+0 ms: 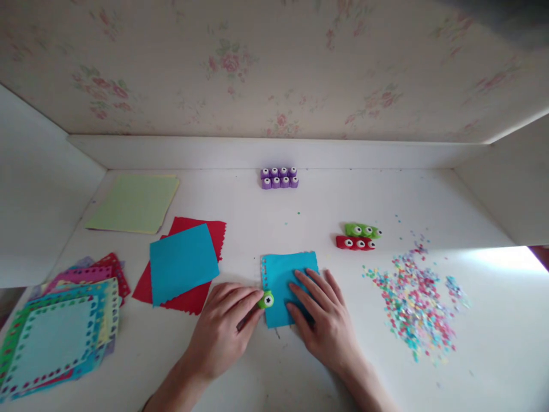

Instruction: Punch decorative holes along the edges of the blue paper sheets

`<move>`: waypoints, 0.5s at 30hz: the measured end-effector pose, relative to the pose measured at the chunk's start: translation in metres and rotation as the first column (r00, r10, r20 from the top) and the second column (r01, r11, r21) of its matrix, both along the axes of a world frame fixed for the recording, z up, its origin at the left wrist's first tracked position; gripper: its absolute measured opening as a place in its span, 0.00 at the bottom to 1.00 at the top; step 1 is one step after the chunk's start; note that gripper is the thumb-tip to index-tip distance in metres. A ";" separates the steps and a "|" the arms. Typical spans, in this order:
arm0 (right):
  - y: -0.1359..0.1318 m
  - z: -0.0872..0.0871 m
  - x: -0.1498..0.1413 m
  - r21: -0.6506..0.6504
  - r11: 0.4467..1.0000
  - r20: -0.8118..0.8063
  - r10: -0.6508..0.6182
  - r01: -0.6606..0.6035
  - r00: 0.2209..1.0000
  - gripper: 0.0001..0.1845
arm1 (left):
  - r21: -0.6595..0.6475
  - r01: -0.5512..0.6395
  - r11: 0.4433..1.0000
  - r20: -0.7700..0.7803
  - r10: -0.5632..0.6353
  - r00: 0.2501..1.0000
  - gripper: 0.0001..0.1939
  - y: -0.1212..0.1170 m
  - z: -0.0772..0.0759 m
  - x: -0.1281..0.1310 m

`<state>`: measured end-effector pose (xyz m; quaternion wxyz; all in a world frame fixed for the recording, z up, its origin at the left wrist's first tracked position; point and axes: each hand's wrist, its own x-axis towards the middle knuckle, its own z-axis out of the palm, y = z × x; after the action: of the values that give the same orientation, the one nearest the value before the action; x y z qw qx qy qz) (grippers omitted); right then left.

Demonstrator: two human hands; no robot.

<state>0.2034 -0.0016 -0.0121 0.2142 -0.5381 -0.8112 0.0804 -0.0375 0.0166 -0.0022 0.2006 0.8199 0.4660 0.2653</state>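
A small blue paper square [286, 273] lies on the white table in front of me, with a row of punched holes down its left edge. My left hand [225, 329] pinches a little green punch [266, 299] set on the lower left edge of that paper. My right hand [321, 317] lies flat on the paper's right part, fingers spread, holding it down.
A blue sheet [182, 262] lies over red sheets [217, 232], a pale green stack [135, 203] behind. Punched coloured sheets [60, 329] pile at the left. Purple punches [279, 177] stand at the back, green punches [362, 230] and red punches [355, 243] to the right, confetti [414, 300] beyond.
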 end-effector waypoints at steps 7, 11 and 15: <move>0.000 0.002 0.000 -0.005 1.000 0.003 -0.008 0.008 1.000 0.21 | -0.064 -0.092 0.994 -0.013 0.091 0.996 0.13 0.005 0.013 0.007; 0.000 0.003 0.000 0.003 1.000 0.000 -0.006 0.006 1.000 0.20 | -0.068 -0.163 0.984 -0.087 0.156 0.984 0.11 0.012 0.021 0.021; -0.001 0.003 0.000 0.010 1.000 -0.012 -0.007 0.007 1.000 0.20 | -0.092 -0.193 0.977 -0.120 0.182 0.976 0.11 0.016 0.022 0.031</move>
<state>0.2030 -0.0024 -0.0087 0.2219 -0.5393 -0.8085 0.0788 -0.0065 0.0323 0.0193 0.1903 0.7743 0.5648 0.2126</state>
